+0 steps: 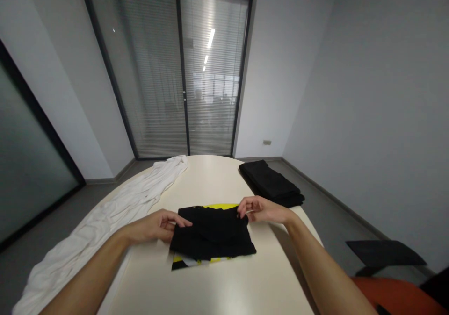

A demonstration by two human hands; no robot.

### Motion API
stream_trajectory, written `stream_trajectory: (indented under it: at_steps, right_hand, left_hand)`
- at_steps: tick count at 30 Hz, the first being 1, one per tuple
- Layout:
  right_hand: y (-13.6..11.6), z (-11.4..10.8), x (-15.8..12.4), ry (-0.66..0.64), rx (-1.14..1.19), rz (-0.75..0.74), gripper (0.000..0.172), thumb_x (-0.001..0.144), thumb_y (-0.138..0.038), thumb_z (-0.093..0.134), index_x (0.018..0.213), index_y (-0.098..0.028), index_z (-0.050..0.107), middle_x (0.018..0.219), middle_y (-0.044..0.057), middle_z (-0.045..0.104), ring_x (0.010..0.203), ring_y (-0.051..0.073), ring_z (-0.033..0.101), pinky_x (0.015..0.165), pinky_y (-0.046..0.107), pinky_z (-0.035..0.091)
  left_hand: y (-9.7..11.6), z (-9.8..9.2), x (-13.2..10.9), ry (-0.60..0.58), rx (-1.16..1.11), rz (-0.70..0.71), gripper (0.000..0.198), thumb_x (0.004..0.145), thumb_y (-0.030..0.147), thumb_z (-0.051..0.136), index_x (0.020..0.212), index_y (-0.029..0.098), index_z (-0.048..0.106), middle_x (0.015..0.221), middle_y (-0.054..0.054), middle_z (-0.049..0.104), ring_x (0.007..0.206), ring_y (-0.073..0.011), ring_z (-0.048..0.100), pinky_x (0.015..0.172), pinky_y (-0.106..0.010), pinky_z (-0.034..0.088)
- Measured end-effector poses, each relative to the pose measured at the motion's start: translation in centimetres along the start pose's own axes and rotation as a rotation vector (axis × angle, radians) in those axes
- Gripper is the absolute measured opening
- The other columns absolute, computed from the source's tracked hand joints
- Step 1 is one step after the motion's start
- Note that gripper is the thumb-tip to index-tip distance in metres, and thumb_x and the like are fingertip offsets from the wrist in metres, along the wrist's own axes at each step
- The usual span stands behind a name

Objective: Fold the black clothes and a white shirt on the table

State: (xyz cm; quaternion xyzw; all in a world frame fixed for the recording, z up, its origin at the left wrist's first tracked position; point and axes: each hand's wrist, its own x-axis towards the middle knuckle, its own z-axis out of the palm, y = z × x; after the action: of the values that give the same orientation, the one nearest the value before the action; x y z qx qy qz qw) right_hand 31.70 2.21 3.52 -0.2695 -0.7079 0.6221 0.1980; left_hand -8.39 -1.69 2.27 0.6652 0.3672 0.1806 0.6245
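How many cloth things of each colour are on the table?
white cloth: 1
black folded pile: 1
black-and-yellow garment: 1, pinched at its far corners by the left hand and right hand
Total: 3

A white cloth (pixel 105 212) and folded black stack (pixel 271 183) lie on the round table (pixel 210 287).

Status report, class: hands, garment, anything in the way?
Gripping garment's far corners: left hand, right hand. Garment folded on table, yellow showing. Clear of it: white cloth left, black stack right.
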Motion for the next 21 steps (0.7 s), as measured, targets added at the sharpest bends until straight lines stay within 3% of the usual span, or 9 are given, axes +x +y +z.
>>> stream_trajectory:
  at_steps: [3, 5, 8, 11, 13, 18, 21]
  right_hand:
    - [0.1, -0.3, 0.0, 0.104, -0.011, 0.004, 0.025, 0.081, -0.031, 0.068, 0.102, -0.015, 0.067, 0.096, 0.009, 0.070, 0.092, 0.018, 0.065, 0.080, 0.031, 0.051]
    - [0.4, -0.6, 0.1, 0.247, -0.121, -0.003, 0.022, 0.081, -0.028, 0.066, 0.098, -0.016, 0.068, 0.090, 0.007, 0.068, 0.085, 0.018, 0.064, 0.074, 0.029, 0.051]
    - [1.6, -1.0, 0.5, 0.409, -0.358, -0.002, 0.028, 0.076, -0.021, 0.067, 0.103, -0.017, 0.070, 0.097, 0.006, 0.066, 0.084, 0.016, 0.060, 0.072, 0.027, 0.048]
    - [3.0, -0.9, 1.2, 0.405, -0.472, 0.002, 0.043, 0.072, -0.021, 0.071, 0.115, -0.019, 0.069, 0.112, 0.008, 0.065, 0.094, 0.018, 0.059, 0.077, 0.028, 0.048]
    - [3.6, -0.6, 1.7, 0.386, -0.502, -0.015, 0.042, 0.075, -0.027, 0.073, 0.116, -0.019, 0.070, 0.112, 0.008, 0.066, 0.093, 0.018, 0.059, 0.078, 0.029, 0.048]
    - [4.0, 0.3, 2.7, 0.321, -0.375, -0.064, 0.035, 0.087, -0.040, 0.065, 0.112, -0.016, 0.071, 0.101, 0.008, 0.072, 0.088, 0.019, 0.065, 0.081, 0.032, 0.051]
    - [4.3, 0.3, 3.0, 0.313, -0.203, -0.088, 0.042, 0.087, -0.046, 0.065, 0.115, -0.015, 0.070, 0.104, 0.009, 0.072, 0.096, 0.021, 0.066, 0.089, 0.036, 0.050]
  left_hand:
    - [0.0, -0.5, -0.1, 0.082, -0.044, -0.032, 0.044, 0.080, 0.045, 0.069, 0.116, 0.021, 0.068, 0.130, -0.013, 0.064, 0.082, -0.0210, 0.071, 0.061, -0.027, 0.054]
    - [-0.4, -0.9, 0.3, 0.276, -0.003, -0.016, 0.047, 0.082, 0.052, 0.062, 0.115, 0.019, 0.067, 0.129, -0.015, 0.063, 0.061, -0.0159, 0.067, 0.049, -0.026, 0.048]
    - [-1.5, -1.1, 1.2, 0.523, 0.183, 0.038, 0.047, 0.080, 0.048, 0.064, 0.114, 0.016, 0.066, 0.117, -0.013, 0.068, 0.051, -0.0103, 0.057, 0.050, -0.026, 0.045]
    - [-2.8, -1.2, 1.8, 0.506, 0.328, 0.038, 0.053, 0.077, 0.040, 0.067, 0.123, 0.015, 0.062, 0.090, -0.006, 0.071, 0.058, -0.0133, 0.056, 0.055, -0.024, 0.041]
    - [-3.4, -1.1, 2.0, 0.479, 0.404, 0.015, 0.056, 0.078, 0.040, 0.066, 0.127, 0.014, 0.061, 0.074, -0.002, 0.067, 0.057, -0.0143, 0.053, 0.054, -0.023, 0.036]
    - [-4.1, -0.9, 2.7, 0.568, 0.512, 0.080, 0.045, 0.083, 0.047, 0.060, 0.114, 0.015, 0.068, 0.077, -0.003, 0.067, 0.060, -0.0152, 0.051, 0.057, -0.025, 0.035]
    - [-4.3, -0.7, 3.3, 0.603, 0.514, 0.100, 0.036, 0.087, 0.043, 0.055, 0.105, 0.016, 0.070, 0.065, 0.001, 0.060, 0.055, -0.0142, 0.048, 0.054, -0.024, 0.032]
